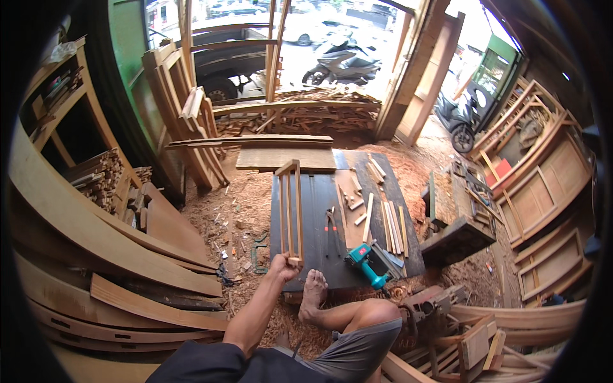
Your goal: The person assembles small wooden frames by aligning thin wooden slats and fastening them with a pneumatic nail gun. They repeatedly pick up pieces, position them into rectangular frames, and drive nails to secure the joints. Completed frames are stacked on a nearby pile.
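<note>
My left hand (285,267) is closed around the near end of a narrow wooden frame (290,191), made of long slats joined by short end pieces. The frame lies along the left side of a dark low worktable (313,185), its far end slightly raised. My right hand does not show. Right of the frame, pincers with red handles (327,231) lie on the tabletop. A teal nail gun (365,262) rests near the table's front edge. Beyond it are several thin wooden strips (391,228) and short offcuts (355,198).
My bare foot (313,290) is at the table's front edge. Curved wooden panels (115,236) lean on the left. A heavy wooden bench (458,241) stands to the right, with frames (543,191) behind it. Wood shavings cover the floor (246,191). A motorcycle (345,60) is parked outside.
</note>
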Motion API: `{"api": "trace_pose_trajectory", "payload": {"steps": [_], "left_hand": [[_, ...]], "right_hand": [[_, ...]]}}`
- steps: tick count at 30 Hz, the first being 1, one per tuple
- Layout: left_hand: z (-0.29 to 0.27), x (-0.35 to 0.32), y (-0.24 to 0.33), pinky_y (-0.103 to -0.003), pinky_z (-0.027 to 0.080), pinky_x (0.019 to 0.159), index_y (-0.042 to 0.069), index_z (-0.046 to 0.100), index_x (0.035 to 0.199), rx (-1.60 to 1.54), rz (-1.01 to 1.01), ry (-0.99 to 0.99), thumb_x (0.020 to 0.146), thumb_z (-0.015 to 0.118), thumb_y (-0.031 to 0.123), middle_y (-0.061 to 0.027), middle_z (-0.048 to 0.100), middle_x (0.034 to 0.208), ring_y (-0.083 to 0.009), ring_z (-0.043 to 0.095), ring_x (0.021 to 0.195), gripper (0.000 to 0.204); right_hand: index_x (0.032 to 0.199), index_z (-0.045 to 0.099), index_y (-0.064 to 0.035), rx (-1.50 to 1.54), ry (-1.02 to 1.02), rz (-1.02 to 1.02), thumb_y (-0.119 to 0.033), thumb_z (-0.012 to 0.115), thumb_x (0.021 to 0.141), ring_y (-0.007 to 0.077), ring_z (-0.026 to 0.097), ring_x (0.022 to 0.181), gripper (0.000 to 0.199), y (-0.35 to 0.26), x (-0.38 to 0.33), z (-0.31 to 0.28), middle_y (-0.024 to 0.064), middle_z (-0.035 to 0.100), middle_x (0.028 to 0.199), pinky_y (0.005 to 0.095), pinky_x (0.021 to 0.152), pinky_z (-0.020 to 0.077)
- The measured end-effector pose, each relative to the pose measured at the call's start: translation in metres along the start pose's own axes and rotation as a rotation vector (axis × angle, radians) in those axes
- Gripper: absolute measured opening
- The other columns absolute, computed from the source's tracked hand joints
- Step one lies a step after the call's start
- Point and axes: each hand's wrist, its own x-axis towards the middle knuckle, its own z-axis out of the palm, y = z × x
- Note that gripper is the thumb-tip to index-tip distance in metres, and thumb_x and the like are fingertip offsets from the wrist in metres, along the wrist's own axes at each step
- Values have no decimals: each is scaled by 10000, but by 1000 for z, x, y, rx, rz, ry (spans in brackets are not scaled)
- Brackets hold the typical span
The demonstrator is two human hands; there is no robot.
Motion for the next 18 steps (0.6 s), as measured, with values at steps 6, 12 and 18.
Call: {"api": "trace_pose_trajectory", "payload": {"steps": [6,12,18], "left_hand": [[13,-13,-26,-474,633,763,32,525,1176,-71,326,-61,1008,591,167,-148,650,1047,-300,690,910,226],[11,-53,-70,-452,637,765,105,403,1358,101,711,24,947,637,-19,-134,617,1096,-274,687,912,489],[20,-95,-135,-374,609,744,84,363,1319,268,859,-78,939,673,-1,-124,625,1057,-240,688,865,498]], "right_hand": [[1167,648,67,173,37,138,-146,665,886,276,698,950,353,23,-76,-9,217,721,1018,395,824,522],[1182,662,59,494,62,451,-73,661,920,169,692,867,293,21,-109,-14,105,724,993,295,774,544],[1244,607,47,771,-26,492,-83,661,934,176,706,807,341,-9,-106,-28,123,708,981,295,695,578]]}}
